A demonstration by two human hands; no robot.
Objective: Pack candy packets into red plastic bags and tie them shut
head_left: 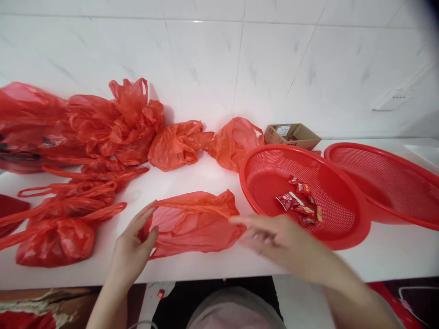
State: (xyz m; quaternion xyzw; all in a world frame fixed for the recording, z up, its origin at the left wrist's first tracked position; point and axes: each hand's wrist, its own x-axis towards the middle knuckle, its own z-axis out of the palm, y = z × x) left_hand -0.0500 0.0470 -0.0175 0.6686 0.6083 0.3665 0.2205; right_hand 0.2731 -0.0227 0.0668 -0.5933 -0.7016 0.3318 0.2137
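A flat red plastic bag (195, 224) lies on the white counter (206, 180) in front of me. My left hand (133, 244) pinches the bag's left edge between thumb and fingers. My right hand (270, 235) is smeared by motion; its fingers reach leftward to the bag's right edge, in front of a red mesh basket (329, 228). Several small red snack packets (302, 201) lie inside that basket.
Several filled and knotted red bags (113, 128) crowd the counter's left side and back. A second red basket (384, 183) leans behind the first at the right. A small cardboard box (291, 135) stands against the tiled wall.
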